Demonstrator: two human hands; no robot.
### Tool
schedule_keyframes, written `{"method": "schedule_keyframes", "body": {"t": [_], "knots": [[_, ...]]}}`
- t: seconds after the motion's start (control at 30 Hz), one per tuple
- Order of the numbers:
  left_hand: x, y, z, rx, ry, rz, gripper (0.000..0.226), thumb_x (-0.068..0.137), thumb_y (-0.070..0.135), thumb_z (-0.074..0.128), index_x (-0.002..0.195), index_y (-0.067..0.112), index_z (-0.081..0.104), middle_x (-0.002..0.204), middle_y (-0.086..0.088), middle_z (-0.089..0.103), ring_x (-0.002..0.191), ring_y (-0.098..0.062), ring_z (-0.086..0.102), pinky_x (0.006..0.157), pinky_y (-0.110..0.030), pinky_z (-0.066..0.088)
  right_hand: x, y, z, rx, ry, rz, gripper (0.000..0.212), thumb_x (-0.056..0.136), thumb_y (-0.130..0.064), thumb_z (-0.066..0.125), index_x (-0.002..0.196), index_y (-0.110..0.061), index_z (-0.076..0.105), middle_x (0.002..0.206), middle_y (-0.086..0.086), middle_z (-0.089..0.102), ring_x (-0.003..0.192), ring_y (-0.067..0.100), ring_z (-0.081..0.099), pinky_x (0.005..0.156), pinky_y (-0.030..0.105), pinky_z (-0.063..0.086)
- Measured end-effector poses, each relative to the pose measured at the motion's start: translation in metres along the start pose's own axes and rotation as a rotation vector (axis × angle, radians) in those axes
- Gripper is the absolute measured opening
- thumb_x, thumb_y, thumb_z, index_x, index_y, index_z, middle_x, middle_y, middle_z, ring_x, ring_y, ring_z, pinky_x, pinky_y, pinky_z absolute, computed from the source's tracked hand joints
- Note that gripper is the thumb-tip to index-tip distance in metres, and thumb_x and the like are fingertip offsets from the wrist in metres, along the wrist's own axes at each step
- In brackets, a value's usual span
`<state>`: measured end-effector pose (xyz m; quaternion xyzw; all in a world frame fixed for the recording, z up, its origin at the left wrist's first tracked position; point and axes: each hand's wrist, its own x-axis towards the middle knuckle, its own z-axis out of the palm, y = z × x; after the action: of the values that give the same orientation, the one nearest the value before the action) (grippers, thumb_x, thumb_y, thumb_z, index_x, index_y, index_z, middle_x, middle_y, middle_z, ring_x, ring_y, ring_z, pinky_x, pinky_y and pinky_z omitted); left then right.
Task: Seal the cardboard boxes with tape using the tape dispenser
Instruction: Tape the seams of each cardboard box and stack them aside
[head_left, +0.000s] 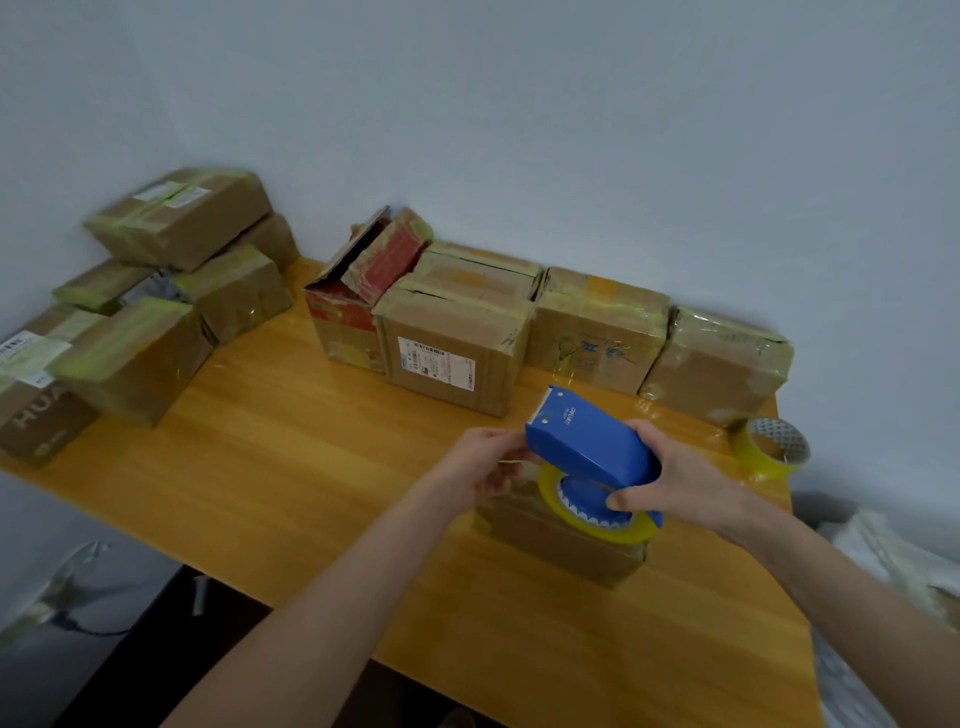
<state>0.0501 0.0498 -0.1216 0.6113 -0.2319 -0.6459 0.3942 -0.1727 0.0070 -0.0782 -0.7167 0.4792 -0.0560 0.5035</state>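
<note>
Head view: the right hand (680, 480) is gripping the blue tape dispenser (589, 441) over a cardboard box (561, 551) on the bench (311, 467); the left hand (483, 467) is pinching the dispenser's front end.

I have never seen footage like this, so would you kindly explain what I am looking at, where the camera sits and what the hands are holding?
There is no machine here, only a person's two bare hands. One wide-angle camera worn on the head films them, looking forward and down. The right hand grips a blue tape dispenser loaded with a yellow tape roll. The left hand has its fingertips at the dispenser's front edge; what they pinch is too small to tell. Below them a small cardboard box stands on the wooden table. A row of boxes lines the wall, stacked boxes sit at the left, and a spare tape roll lies at the right.
</note>
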Motion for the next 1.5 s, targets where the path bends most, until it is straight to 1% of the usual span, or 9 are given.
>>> {"method": "schedule_keyframes", "body": {"t": [0.23,0.37,0.57,0.8,0.93,1.1,1.23,1.4,1.5], "knots": [[0.001,0.012,-0.019,0.301,0.136,0.171,0.02,0.097,0.024,0.056,0.099,0.007,0.066,0.076,0.003,0.065,0.061,-0.006,0.051,0.05,-0.017,0.039,0.011,-0.011,0.004,-0.148,0.034,-0.057,0.058,0.076,-0.015,0.08,0.122,-0.029,0.046,0.108,-0.005,0.056,0.093,0.008,0.059,0.066,0.015,0.047],[0.0,0.008,-0.029,0.215,0.123,0.117,0.02,0.095,0.03,0.057,0.091,0.012,0.065,0.075,0.003,0.063,0.062,-0.007,0.051,0.052,-0.019,0.042,0.019,-0.018,0.008,-0.265,0.014,-0.08,0.058,0.076,-0.022,0.079,0.123,-0.029,0.045,0.107,-0.006,0.055,0.091,0.007,0.058,0.07,0.02,0.049],[0.007,-0.004,-0.03,0.261,0.244,0.162,0.014,0.093,0.012,0.059,0.079,0.012,0.058,0.072,-0.001,0.06,0.058,-0.007,0.046,0.048,-0.018,0.038,0.025,-0.022,0.011,-0.361,0.018,-0.088,0.06,0.074,-0.035,0.079,0.123,-0.036,0.044,0.106,-0.007,0.056,0.091,0.007,0.058,0.075,0.027,0.054],[0.014,-0.004,-0.035,0.281,0.291,0.167,0.016,0.094,0.01,0.057,0.078,0.013,0.058,0.071,-0.002,0.06,0.059,-0.008,0.047,0.048,-0.02,0.037,0.031,-0.037,0.008,-0.536,0.031,-0.116,0.068,0.068,-0.054,0.073,0.126,-0.047,0.039,0.106,-0.014,0.056,0.092,0.011,0.059,0.079,0.038,0.056],[0.015,-0.005,-0.063,0.272,0.383,0.185,0.021,0.092,0.025,0.064,0.077,0.013,0.057,0.071,-0.001,0.06,0.061,-0.011,0.047,0.049,-0.022,0.04,0.025,-0.036,-0.007,-0.617,0.058,-0.076,0.061,0.071,-0.054,0.072,0.122,-0.047,0.039,0.104,-0.014,0.057,0.09,0.011,0.059,0.077,0.037,0.056],[0.021,-0.02,-0.075,0.234,0.423,0.163,0.023,0.091,0.023,0.065,0.074,0.012,0.055,0.068,-0.002,0.058,0.056,-0.013,0.042,0.047,-0.024,0.038,0.018,-0.028,-0.014,-0.568,0.024,-0.023,0.058,0.074,-0.051,0.074,0.118,-0.048,0.037,0.108,-0.01,0.057,0.093,0.013,0.059,0.083,0.039,0.055],[0.03,-0.031,-0.072,0.231,0.449,0.152,0.023,0.091,0.021,0.066,0.073,0.013,0.054,0.069,-0.003,0.059,0.056,-0.014,0.043,0.047,-0.025,0.038,0.016,-0.024,-0.004,-0.553,0.024,0.006,0.066,0.075,-0.051,0.073,0.131,-0.043,0.038,0.109,-0.008,0.056,0.095,0.015,0.058,0.084,0.037,0.055],[0.039,-0.042,-0.065,0.393,0.477,0.138,0.023,0.094,0.025,0.061,0.074,0.016,0.054,0.071,0.0,0.06,0.062,-0.014,0.051,0.054,-0.027,0.045,0.013,-0.022,0.0,-0.557,0.049,0.014,0.071,0.075,-0.051,0.073,0.136,-0.041,0.038,0.109,-0.008,0.057,0.094,0.016,0.059,0.083,0.037,0.055],[0.049,-0.053,-0.055,0.511,0.467,0.106,0.021,0.094,0.031,0.059,0.08,0.016,0.057,0.077,-0.001,0.063,0.067,-0.015,0.056,0.07,-0.036,0.054,0.012,-0.019,0.003,-0.562,0.072,0.024,0.073,0.074,-0.053,0.072,0.136,-0.041,0.037,0.108,-0.007,0.058,0.092,0.016,0.059,0.081,0.038,0.056]]}}
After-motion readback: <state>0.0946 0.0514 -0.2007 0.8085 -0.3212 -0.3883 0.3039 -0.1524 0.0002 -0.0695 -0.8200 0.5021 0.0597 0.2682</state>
